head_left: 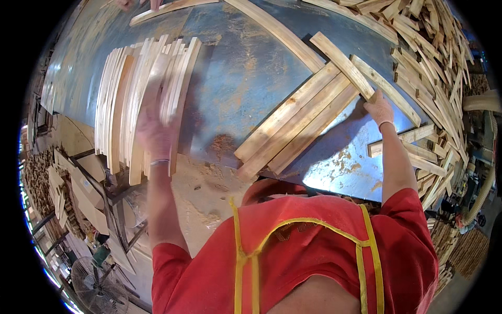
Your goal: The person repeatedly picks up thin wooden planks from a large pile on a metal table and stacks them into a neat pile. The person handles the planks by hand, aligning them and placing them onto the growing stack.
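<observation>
Wooden strip [342, 65]: is slanting up-left from right hand [379, 109], which is clasping its near end; is crossing diagonal boards [299, 121]; left hand [156, 132], farther, is blurring over row of strips [127, 102], grip indeterminable

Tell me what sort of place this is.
Probably a woodworking shop: a heap of cut wood pieces lies at the right, a row of wooden strips sits on the left of the worktable, and sawdust-like debris is scattered about.

Head-worn fisheye view, looking steeply down, red apron [306, 210] nearest, worktable [230, 78] beyond
</observation>
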The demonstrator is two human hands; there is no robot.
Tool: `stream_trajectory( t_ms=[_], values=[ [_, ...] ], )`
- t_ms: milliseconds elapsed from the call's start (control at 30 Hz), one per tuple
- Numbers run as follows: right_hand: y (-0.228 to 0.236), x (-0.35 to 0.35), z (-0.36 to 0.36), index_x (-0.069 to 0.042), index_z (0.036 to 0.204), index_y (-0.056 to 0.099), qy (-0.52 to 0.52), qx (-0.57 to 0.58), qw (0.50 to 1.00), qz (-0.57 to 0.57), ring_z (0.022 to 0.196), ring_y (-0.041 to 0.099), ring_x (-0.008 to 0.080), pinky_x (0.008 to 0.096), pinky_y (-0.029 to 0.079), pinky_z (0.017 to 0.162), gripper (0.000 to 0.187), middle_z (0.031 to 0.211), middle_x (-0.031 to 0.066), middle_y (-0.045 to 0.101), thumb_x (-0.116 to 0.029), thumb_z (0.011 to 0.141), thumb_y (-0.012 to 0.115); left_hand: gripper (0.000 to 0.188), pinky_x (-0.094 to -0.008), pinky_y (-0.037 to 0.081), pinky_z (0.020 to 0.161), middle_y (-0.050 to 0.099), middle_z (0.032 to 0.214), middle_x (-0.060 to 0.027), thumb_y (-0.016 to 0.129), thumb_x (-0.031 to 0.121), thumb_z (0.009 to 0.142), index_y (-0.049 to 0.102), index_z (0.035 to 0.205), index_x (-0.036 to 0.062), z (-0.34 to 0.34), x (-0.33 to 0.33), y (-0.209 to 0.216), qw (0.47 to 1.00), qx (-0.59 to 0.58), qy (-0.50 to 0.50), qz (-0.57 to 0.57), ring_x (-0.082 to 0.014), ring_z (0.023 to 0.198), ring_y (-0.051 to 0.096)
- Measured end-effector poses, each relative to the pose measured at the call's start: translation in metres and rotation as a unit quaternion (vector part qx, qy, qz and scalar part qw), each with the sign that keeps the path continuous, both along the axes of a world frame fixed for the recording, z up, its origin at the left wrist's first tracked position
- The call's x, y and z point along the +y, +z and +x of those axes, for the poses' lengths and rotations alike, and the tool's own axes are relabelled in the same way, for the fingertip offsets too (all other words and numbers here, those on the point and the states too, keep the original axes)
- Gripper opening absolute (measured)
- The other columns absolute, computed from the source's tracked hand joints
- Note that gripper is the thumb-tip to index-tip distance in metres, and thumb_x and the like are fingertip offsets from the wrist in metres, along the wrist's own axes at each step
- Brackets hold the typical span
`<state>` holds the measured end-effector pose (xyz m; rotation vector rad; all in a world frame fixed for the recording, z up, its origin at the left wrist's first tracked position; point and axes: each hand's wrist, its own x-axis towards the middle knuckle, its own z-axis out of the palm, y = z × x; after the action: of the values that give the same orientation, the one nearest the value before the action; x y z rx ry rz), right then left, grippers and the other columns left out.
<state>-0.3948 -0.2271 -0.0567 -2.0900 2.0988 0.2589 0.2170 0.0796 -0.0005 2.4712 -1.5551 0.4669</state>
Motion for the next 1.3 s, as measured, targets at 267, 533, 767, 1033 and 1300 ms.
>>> stream_trajectory(
  t_ms=[267,533,767,1033,1300],
  values=[
    [0.019,-0.068,-0.046,-0.015,0.147,0.064,0.086,0.002,0.99,-0.112,0.138,0.059,0.0394,0.0468,0.05,0.114,0.066,0.153,0.0172,0.06,-0.03,0.084,0.076,0.081,-0.0545,0.046,0.099,0.06,0.129,-0.0072,0.088,0.045,0.07,0.059,0.143,0.0222,-0.305,-0.018,-0.02,0.937,0.146,-0.268,0.168,-0.0346,0.127,0.055],
    [0.007,-0.121,-0.118,-0.007,0.162,0.046,0.032,-0.115,0.987,0.11,0.134,0.064,0.0378,0.0471,0.051,0.113,0.085,0.152,0.0244,0.062,-0.02,0.085,0.079,0.062,-0.0549,0.047,0.11,0.059,0.141,-0.0139,0.081,0.036,0.086,0.058,0.14,0.0127,-0.249,-0.051,-0.017,0.871,0.358,-0.164,0.294,-0.0397,0.135,0.055],
    [0.05,-0.05,-0.053,0.002,0.162,0.046,-0.063,-0.538,0.826,0.156,0.106,0.068,0.0246,0.0339,0.055,0.096,0.083,0.122,0.0151,0.072,-0.023,0.091,0.082,0.095,-0.054,0.044,0.111,0.055,0.149,-0.0157,0.091,0.057,0.075,0.052,0.151,0.0179,-0.244,-0.052,-0.041,0.958,0.091,-0.172,0.21,-0.0388,0.138,0.052],
    [0.05,0.083,0.045,-0.003,0.133,0.06,-0.193,-0.764,0.606,0.112,0.084,0.071,0.0246,0.0359,0.062,0.069,0.044,0.099,0.0127,0.072,-0.029,0.1,0.073,0.104,-0.0496,0.049,0.104,0.056,0.146,-0.0135,0.091,0.038,0.071,0.044,0.162,0.0193,-0.225,-0.047,-0.011,0.874,0.261,-0.119,0.393,-0.0331,0.128,0.06],
    [0.022,0.197,0.187,-0.004,0.142,0.056,-0.204,-0.829,0.493,0.166,0.1,0.072,0.0312,0.0447,0.067,0.087,0.067,0.115,0.0151,0.071,-0.028,0.09,0.089,0.118,-0.0377,0.048,0.108,0.057,0.148,-0.0139,0.093,0.045,0.074,0.034,0.17,0.0103,-0.133,0.113,-0.014,0.36,0.915,-0.138,0.117,-0.0237,0.128,0.058]
  ],
)
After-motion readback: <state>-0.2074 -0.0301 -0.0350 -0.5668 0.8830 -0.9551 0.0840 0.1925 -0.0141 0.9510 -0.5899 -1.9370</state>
